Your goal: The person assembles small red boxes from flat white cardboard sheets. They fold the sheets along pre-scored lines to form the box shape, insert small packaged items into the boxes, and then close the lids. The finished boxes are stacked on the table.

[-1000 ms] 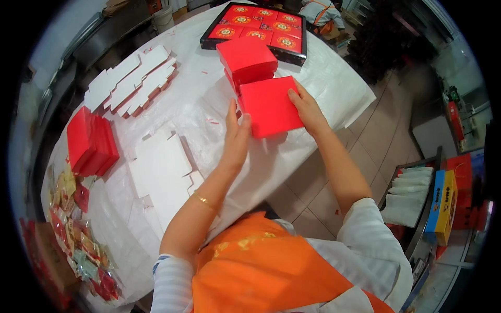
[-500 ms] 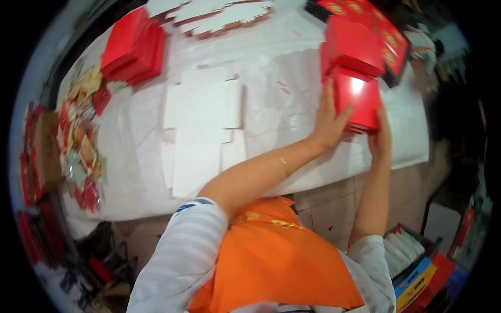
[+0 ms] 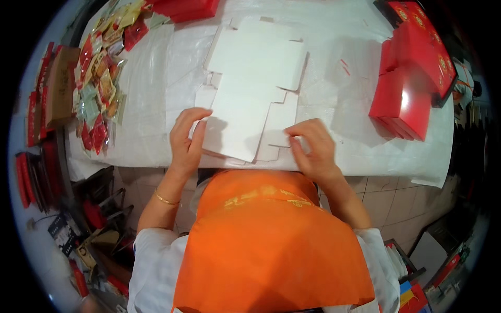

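Flat white die-cut box blanks (image 3: 250, 68), with notched flaps along their sides, lie stacked on the table in front of me. My left hand (image 3: 187, 138) hovers at the near left edge of the top blank, thumb and fingers apart, holding nothing. On the other side, my right hand (image 3: 314, 150) is beside the near right flaps. Its fingers are curved, with a gap to the thumb and nothing visible between them. Off to the right, red folded boxes (image 3: 404, 101) stand in a pile, away from both hands.
Small wrapped packets (image 3: 102, 83) are heaped along the table's left side. More red boxes (image 3: 185, 8) sit at the far left. A black tray with red patterned pieces (image 3: 428, 39) lies at the far right. White sheeting (image 3: 355, 151) covers the table; a brown carton (image 3: 62, 86) stands left.
Both hands have let go of the red boxes at the right and come back to the white blanks before me. The view has shifted, and the red boxes stay in their pile.
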### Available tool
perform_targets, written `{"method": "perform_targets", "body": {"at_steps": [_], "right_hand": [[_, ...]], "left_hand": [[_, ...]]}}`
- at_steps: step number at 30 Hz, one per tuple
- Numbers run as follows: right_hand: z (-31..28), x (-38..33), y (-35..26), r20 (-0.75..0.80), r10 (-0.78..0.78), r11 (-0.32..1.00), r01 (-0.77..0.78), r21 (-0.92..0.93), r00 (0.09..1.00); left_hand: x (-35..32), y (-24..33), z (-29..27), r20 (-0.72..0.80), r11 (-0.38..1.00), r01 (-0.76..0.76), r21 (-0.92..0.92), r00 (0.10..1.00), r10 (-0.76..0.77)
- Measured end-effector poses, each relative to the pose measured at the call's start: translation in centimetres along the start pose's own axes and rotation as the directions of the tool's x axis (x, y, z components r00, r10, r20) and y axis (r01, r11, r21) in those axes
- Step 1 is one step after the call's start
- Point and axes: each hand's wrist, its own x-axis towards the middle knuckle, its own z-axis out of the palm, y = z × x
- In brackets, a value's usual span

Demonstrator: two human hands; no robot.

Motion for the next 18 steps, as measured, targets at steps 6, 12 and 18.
{"method": "perform_targets", "body": {"at_steps": [6,12,18], "right_hand": [[5.9,0.7,-2.7,0.368,-0.123,0.991,0.136,-0.009,0.922],[8.0,0.2,-3.2,0.359,-0.101,0.967,0.177,-0.185,0.928],[9.4,-1.0,-2.1,0.354,-0.141,0.933,0.244,-0.264,0.924]], "left_hand": [[-4.7,-1.3,-1.5,0.122,0.931,-0.228,0.285,0.972,0.200],[-5.0,-3.8,-0.5,0.081,0.868,-0.407,0.286,0.912,0.401],[-4.3,-4.2,0.0,0.118,0.843,-0.480,0.245,0.877,0.465]]}}
